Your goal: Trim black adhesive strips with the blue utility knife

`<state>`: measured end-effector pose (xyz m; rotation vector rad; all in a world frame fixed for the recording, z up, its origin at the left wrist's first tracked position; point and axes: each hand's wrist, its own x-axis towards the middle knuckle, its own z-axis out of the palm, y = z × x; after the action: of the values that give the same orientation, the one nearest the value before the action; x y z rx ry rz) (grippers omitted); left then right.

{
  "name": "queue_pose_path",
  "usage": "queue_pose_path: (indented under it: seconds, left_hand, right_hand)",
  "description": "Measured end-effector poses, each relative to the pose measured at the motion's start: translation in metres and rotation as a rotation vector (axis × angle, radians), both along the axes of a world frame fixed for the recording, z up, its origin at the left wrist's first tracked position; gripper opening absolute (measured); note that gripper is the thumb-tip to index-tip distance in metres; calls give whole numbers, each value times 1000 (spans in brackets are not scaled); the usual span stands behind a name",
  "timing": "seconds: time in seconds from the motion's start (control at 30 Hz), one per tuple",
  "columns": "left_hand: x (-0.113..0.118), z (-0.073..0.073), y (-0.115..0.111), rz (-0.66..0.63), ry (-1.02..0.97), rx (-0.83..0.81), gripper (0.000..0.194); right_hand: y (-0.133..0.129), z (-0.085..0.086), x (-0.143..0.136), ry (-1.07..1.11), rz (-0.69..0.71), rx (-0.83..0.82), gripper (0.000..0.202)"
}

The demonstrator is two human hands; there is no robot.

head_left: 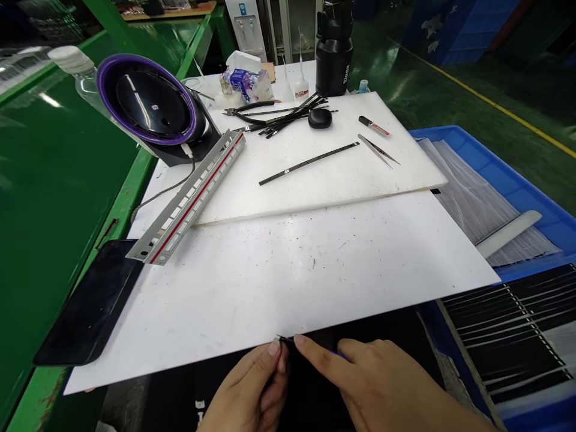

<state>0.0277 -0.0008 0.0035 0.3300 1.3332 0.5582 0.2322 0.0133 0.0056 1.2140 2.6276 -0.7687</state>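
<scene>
At the near edge of the white board (315, 270), my left hand (254, 384) pinches a small dark piece (285, 339) between thumb and forefinger. My right hand (364, 372) reaches in from the right, its forefinger tip touching or nearly touching the piece; its other fingers are curled, and whether they hold anything is hidden. Beyond, a thin dark strip (308, 163) lies on the white foam sheet (252, 201). Tweezers (377, 150) and a red-and-black cutter (373, 126) lie right of the strip. Several dark strips (297, 117) are piled beside black-handled pliers (252, 114).
A slotted metal rail (189, 198) lies at the left, near a purple-rimmed fan (150, 99) and a black phone (92, 303). A black bottle (333, 54) stands at the back. Right of the board is a blue crate (517, 162) with thin white material.
</scene>
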Motion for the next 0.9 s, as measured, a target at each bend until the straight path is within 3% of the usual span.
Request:
queue_pose_path:
  seconds: [0.4,0.9]
  left_hand:
    - [1,-2,0,-8,-4,-4,48]
    - [-1,1,4,-52,51,23,48]
  right_hand:
    - [-1,2,-1,-27,51,209,77]
    - [0,4,0,-63,20,38,83]
